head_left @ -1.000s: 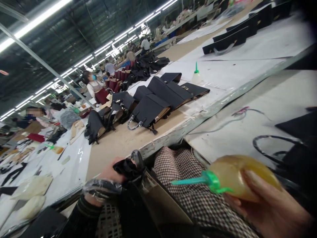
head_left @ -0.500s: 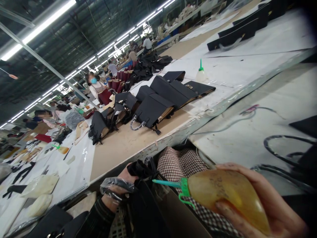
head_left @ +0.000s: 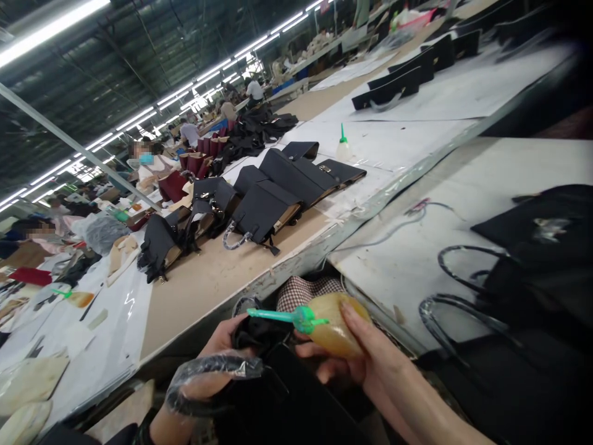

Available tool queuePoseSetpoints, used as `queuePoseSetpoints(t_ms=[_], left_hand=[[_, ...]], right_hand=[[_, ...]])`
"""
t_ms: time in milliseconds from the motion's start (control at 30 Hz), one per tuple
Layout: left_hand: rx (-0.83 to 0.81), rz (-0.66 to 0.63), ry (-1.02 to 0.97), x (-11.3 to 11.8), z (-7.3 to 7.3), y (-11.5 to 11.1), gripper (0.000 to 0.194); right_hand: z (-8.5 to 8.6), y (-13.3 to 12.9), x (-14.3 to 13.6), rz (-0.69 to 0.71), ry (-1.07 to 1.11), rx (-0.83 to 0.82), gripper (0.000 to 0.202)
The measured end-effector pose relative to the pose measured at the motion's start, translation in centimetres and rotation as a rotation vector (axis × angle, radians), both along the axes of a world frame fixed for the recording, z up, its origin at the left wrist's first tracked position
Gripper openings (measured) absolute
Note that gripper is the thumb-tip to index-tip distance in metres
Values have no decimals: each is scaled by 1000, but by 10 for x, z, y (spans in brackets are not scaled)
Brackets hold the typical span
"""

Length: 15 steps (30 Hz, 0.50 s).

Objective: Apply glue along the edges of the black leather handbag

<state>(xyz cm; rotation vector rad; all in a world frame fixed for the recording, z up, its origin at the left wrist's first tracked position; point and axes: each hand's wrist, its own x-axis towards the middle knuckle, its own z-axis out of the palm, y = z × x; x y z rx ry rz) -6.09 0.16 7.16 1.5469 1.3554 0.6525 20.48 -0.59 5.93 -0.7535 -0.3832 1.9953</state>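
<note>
In my right hand [head_left: 365, 352] is an amber squeeze bottle [head_left: 336, 321] with a green cap and a long teal nozzle pointing left. The nozzle reaches over the dark upper part of a black handbag [head_left: 282, 402] on my lap. My left hand [head_left: 217, 358] is closed at the bag's upper edge, gripping black material there. A plastic-wrapped bag handle [head_left: 208, 377] loops across the back of my left hand and wrist. Dark material hides some of my left fingertips.
Several black handbags [head_left: 266, 210] lie on the long table, with a small green-tipped bottle [head_left: 343, 148] behind them. More black bags [head_left: 542, 296] with wrapped handles lie at right. Another amber bottle [head_left: 78, 299] lies at far left. Co-workers [head_left: 152, 167] stand beyond the table.
My right hand has moved left and slightly up with the squeeze bottle, nearer my left hand and over the bag. The camera view has swung right, showing more bags there.
</note>
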Motion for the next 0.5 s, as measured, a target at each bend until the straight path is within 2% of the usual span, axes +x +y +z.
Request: queuePoseSetpoints(t_ms=[67, 167, 267, 433, 500], left_hand=[[-21, 51, -50, 3, 0, -1, 40], [-101, 2, -96, 7, -1, 1, 36], [-166, -18, -127, 10, -1, 2, 41], [-141, 51, -20, 0, -9, -2, 50], [-136, 38, 3, -7, -16, -2, 58]], right_hand=[[-5, -2, 0, 13, 31, -9, 47], [-7, -4, 0, 27, 70, -12, 46], [-6, -7, 2, 45, 103, -18, 49], [-7, -12, 8, 36, 129, -19, 47], [-9, -13, 10, 37, 114, -18, 46]])
